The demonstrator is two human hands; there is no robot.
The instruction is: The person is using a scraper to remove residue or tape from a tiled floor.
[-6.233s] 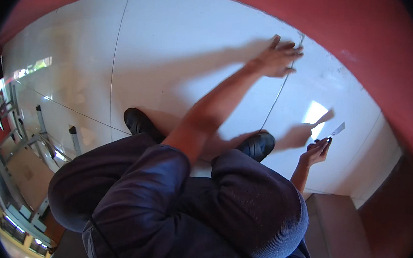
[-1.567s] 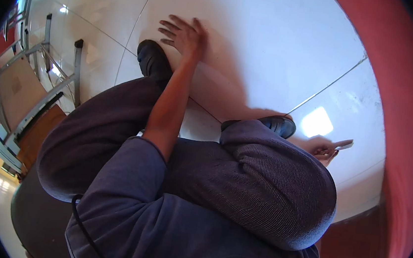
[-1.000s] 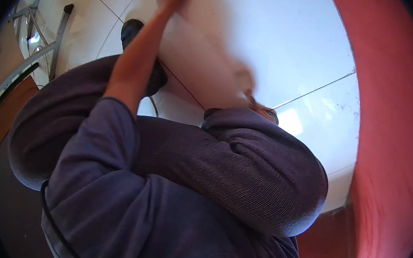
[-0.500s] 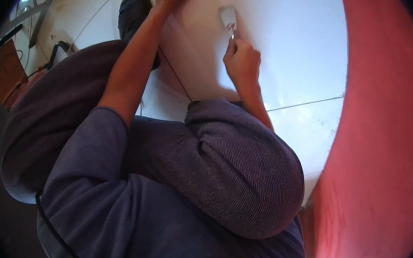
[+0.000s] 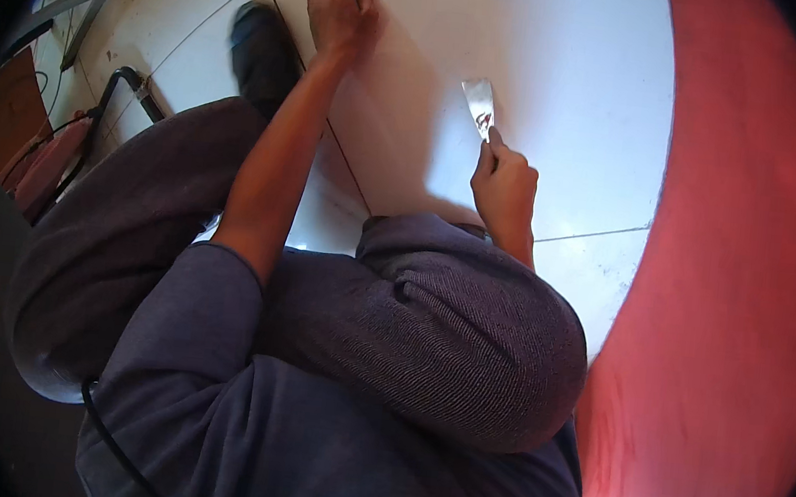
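Note:
My right hand (image 5: 506,194) is closed around the handle of a putty knife (image 5: 477,103). The flat metal blade points away from me, low over the white tiled floor (image 5: 585,94). Reddish-brown marks show on the blade close to the handle. Whether its edge touches the tile, I cannot tell. Further off and to the left, my left hand (image 5: 337,15) rests on the floor with its fingers apart and slightly bent, holding nothing.
A red wall (image 5: 744,234) curves along the right side. My dark shoe (image 5: 265,56) is by the left forearm, and my bent knees take up the middle. At the left are a black bent tube (image 5: 127,79), a pink object (image 5: 52,162) and metal frame legs (image 5: 96,4).
The putty knife and my right hand have come nearer and to the right. My left hand sits lower in the picture, its fingers now visible. The whole view has shifted slightly too.

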